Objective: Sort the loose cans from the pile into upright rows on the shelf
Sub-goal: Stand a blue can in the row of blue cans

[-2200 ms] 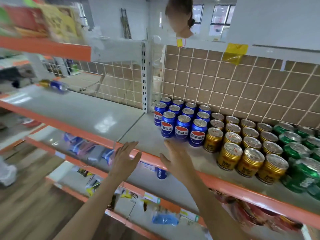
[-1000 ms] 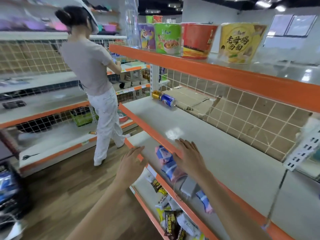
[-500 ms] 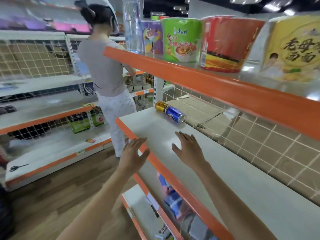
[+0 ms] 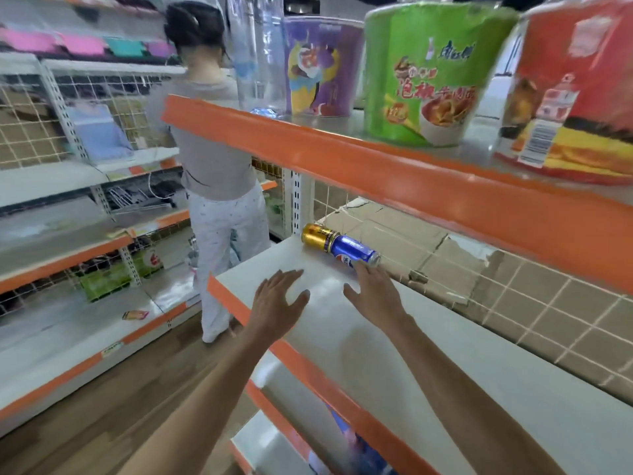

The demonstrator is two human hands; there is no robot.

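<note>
While the left hand [image 4: 278, 305] hovers spread, the flat right hand [image 4: 376, 292] nears the blue can [image 4: 352, 252].

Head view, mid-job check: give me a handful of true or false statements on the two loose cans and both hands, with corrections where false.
1. The blue can and gold can lie on their sides on the white shelf. True.
2. The left hand grips the gold can. False: it is open over the shelf's front edge, holding nothing.
3. The right hand has its fingers stretched toward the blue can. True; whether they touch it cannot be told.
4. The two cans lie far apart. False: they lie end to end, by the wire back panel.
5. Noodle cups stand on the shelf below the cans. False: the green noodle cup stands on the shelf above.
</note>
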